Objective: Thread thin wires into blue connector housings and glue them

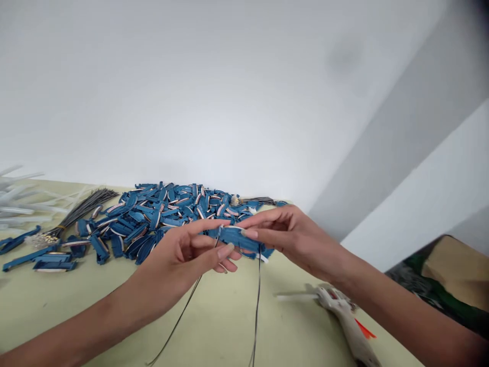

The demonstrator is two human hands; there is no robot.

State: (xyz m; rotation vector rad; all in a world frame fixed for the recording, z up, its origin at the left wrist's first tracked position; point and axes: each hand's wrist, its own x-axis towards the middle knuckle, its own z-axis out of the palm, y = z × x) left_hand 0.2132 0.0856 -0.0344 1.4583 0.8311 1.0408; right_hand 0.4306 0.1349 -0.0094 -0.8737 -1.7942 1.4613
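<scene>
Between my two hands is a blue plastic housing (pixel 234 236), long and slightly curved, raised above the table. My left hand (pixel 194 250) pinches its left end with thumb and fingers. At its upper right edge, the thumb and fingertips of my right hand (pixel 280 229) grip the same piece. Two thin dark wires hang down from it: a left wire (pixel 183 311) below my left fingers and a right wire (pixel 257 306) below the right end. Behind my hands lies a large pile of similar blue plastic pieces (pixel 168 204). My fingers hide part of the held piece.
A glue gun (pixel 340 311) with a white glue stick lies at the right front of the table (pixel 95 316). Bundled dark wires (pixel 84 209) and translucent white sticks (pixel 19 199) lie at left. A second wire bundle (pixel 254 200) rests behind. A cardboard box (pixel 456 270) stands far right.
</scene>
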